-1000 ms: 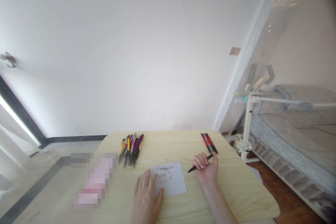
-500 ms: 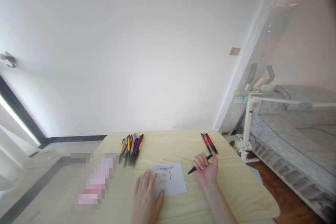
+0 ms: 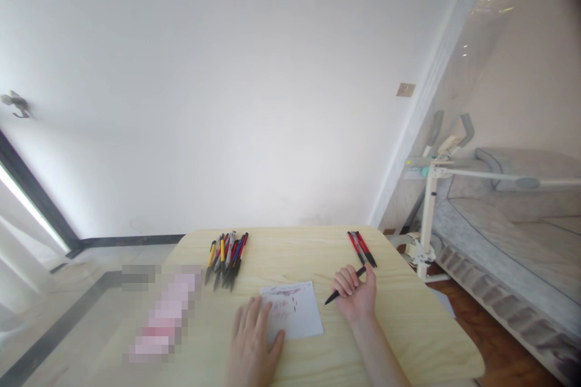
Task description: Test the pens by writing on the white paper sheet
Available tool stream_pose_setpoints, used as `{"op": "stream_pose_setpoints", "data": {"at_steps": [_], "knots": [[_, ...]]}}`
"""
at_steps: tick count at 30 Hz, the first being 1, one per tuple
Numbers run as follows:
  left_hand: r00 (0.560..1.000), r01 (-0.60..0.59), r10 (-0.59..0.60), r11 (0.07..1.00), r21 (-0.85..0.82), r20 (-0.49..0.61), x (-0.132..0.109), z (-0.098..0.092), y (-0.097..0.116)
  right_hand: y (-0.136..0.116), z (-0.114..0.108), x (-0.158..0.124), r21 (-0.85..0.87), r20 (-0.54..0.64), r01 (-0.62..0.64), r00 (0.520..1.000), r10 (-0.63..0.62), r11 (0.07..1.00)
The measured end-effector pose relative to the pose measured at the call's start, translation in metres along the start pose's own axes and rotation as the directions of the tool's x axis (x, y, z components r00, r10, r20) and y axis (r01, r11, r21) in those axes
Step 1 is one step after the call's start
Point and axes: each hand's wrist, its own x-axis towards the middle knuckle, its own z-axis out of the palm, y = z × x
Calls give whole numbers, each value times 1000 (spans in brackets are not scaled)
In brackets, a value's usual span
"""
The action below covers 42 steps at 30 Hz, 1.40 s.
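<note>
My left hand (image 3: pixel 253 335) lies flat, its fingers stretched over the left edge of a white sheet of paper (image 3: pixel 306 317) that bears scribbled marks in dark and reddish ink. To the right of the sheet, my right hand (image 3: pixel 354 293), palm turned up, has its fingers curled around a black pen (image 3: pixel 332 298). The pen's tip points left and down, apart from the paper. Beyond that hand lie a few red, grey and black pens (image 3: pixel 362 249). Far left on the table is a bunch of several pens (image 3: pixel 226 260), in yellow, red, blue, grey and black.
Everything lies on a pale wooden table (image 3: pixel 295 254) with rounded corners, close to a white wall (image 3: pixel 272 103). A blurred pink patch (image 3: pixel 166 320) covers the left side. On the right stand a white exercise-machine frame (image 3: pixel 429 211) and a grey sofa (image 3: pixel 512 211).
</note>
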Motion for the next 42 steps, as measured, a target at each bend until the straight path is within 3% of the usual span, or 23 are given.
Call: {"op": "stream_pose_setpoints", "data": {"at_steps": [7, 15, 21, 31, 37, 42], "knots": [[1000, 2, -2, 1000, 3, 6, 0, 0, 0, 1, -2, 0, 43, 34, 4, 999, -6, 999], [1000, -4, 4, 1000, 5, -3, -1, 2, -1, 0, -5, 2, 4, -25, 17, 1000, -17, 1000], [1000, 7, -7, 1000, -28, 11, -1, 0, -1, -3, -12, 6, 74, -67, -21, 997, 26, 997], [980, -146, 162, 979, -142, 113, 3, -7, -4, -2, -16, 7, 67, -38, -28, 999, 31, 997], [964, -241, 248, 968, -76, 94, 5, -17, -1, -2, -19, 8, 78, -32, -26, 999, 28, 997], [896, -434, 435, 900, -28, 90, -16, -14, -8, -2, -19, 8, 102, -21, -44, 999, 46, 994]]}}
